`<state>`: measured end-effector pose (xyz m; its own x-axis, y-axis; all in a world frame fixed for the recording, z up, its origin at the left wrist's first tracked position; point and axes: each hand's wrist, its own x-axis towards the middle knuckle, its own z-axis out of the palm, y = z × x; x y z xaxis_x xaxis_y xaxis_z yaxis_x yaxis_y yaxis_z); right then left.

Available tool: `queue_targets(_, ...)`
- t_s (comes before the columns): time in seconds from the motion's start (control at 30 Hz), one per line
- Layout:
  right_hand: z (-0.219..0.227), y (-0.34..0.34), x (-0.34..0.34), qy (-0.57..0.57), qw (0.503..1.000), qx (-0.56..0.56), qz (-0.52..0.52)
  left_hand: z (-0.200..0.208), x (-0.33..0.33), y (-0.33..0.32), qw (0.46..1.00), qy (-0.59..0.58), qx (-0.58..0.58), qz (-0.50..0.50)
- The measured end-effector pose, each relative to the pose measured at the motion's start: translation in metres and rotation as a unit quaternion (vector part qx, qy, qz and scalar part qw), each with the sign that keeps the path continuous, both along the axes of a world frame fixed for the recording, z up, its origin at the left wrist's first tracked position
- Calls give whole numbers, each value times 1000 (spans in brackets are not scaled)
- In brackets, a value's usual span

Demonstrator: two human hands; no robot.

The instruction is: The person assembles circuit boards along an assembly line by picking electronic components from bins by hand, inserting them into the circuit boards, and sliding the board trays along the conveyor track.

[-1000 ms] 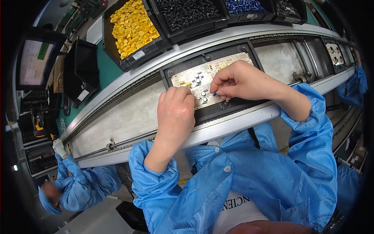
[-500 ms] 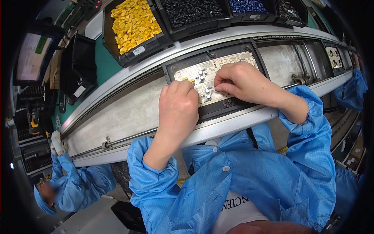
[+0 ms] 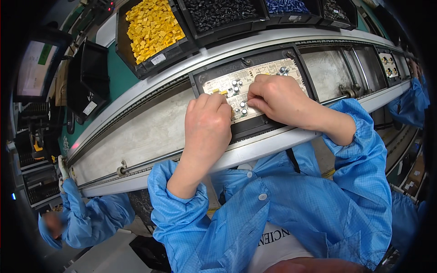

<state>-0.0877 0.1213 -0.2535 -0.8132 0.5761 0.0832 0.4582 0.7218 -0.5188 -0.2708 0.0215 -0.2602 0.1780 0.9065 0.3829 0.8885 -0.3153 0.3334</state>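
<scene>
A pale circuit board (image 3: 241,77) sits in a black carrier frame (image 3: 197,86) on the conveyor. Small black round capacitors (image 3: 243,105) and yellow block components (image 3: 223,92) stand on it. My left hand (image 3: 207,119) is closed at the board's near left part, its curled fingertips hiding whatever they hold or touch. Over the middle of the board, my right hand (image 3: 283,98) is closed in a pinch, thumb against fingers; what lies between them cannot be made out. Another cluster of capacitors (image 3: 283,71) shows beyond the right knuckles.
Behind the conveyor's far rail stand black bins with yellow parts (image 3: 152,29), black parts (image 3: 218,14) and blue parts (image 3: 287,6). The metal near rail (image 3: 248,157) runs under my forearms. Another loaded board (image 3: 388,64) lies farther right. A co-worker (image 3: 93,218) in blue is at left.
My right hand has shifted slightly left over the board, uncovering capacitors near its far right part. My left hand has barely moved. The co-worker's gloved hand at left has moved a little.
</scene>
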Motion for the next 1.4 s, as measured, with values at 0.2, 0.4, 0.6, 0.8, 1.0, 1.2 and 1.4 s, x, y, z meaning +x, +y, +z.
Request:
queue_targets(0.2,0,1,1,1,1000,16,8,0,0,1,1000,-20,-5,8)
queue_targets(0.4,-4,7,5,-18,999,18,35,3,5,4,998,-48,-46,14)
queue_targets(0.6,3,26,20,63,995,-74,21,3,10,8,997,-47,-56,17)
queue_targets(0.8,8,34,30,80,990,-119,8,5,15,13,996,-31,-82,13)
queue_targets(1.0,9,36,36,116,986,-116,9,10,18,12,998,20,-59,-6)
queue_targets(1.2,6,49,44,132,984,-117,7,14,21,16,997,24,-69,-18)
queue_targets(1.4,6,83,69,162,975,-145,-38,19,26,20,994,32,-101,7)
